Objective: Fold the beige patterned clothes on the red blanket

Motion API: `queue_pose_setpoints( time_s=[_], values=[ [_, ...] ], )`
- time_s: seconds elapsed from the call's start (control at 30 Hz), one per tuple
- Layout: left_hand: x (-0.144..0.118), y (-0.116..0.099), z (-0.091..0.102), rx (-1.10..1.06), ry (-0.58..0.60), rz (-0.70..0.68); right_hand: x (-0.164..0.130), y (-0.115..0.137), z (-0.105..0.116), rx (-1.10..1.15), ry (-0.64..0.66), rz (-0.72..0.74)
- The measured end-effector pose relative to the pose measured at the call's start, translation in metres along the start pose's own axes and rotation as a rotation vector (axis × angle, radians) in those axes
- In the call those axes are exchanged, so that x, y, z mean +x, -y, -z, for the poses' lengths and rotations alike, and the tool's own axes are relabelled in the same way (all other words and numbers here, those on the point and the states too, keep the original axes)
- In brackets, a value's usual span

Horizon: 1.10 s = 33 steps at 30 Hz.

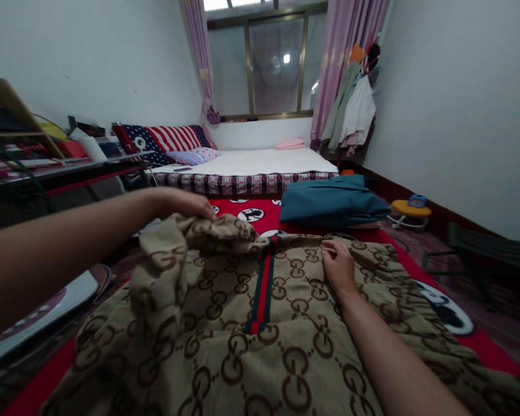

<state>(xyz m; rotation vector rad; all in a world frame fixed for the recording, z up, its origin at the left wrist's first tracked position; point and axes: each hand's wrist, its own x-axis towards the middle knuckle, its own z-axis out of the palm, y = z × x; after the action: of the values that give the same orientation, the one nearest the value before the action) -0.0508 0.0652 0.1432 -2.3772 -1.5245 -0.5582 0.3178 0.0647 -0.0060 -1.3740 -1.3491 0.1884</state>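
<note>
A tan garment (260,329) printed with brown interlocking rings and a green-and-red stripe lies spread over a red patterned cover (494,352). My left hand (179,203) grips a bunched fold of the garment at its far left and holds it lifted. My right hand (338,264) rests flat, fingers together, on the cloth just right of the stripe.
A folded teal garment (331,201) lies beyond the tan one. Farther back is a bed (251,164) with a flag-print pillow (164,140). A cluttered shelf (47,164) stands at left, a yellow stool (411,209) and hanging clothes (353,110) at right.
</note>
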Motion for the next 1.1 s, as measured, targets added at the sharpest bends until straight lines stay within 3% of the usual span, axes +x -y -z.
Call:
queue_pose_setpoints(
  time_s=[0.17,0.27,0.33,0.47,0.57,0.67,0.9,1.1],
  values=[
    [-0.044,-0.013,-0.001,-0.004,0.148,0.02,0.001,0.005,0.003,0.0,-0.073,0.022],
    [-0.049,-0.039,0.001,0.009,0.265,-0.018,0.0,0.004,0.003,-0.012,-0.067,0.017],
    [-0.049,-0.061,-0.007,-0.024,0.233,-0.087,0.0,0.002,0.003,-0.026,-0.054,-0.008],
    [-0.05,-0.083,-0.057,-0.056,0.184,-0.113,-0.001,-0.003,0.003,-0.056,0.016,-0.064],
    [-0.054,-0.073,-0.102,-0.062,0.216,0.006,-0.001,-0.007,0.003,-0.075,0.038,-0.066],
    [-0.055,-0.06,-0.126,-0.147,0.197,0.043,0.0,-0.01,0.002,-0.11,0.036,-0.065],
    [-0.055,-0.059,-0.121,-0.261,0.099,0.034,0.008,-0.002,0.007,-0.343,-0.079,-0.113],
    [-0.058,-0.065,-0.114,-0.273,-0.017,-0.007,0.052,-0.005,0.045,-0.768,0.192,-0.209]
  ],
)
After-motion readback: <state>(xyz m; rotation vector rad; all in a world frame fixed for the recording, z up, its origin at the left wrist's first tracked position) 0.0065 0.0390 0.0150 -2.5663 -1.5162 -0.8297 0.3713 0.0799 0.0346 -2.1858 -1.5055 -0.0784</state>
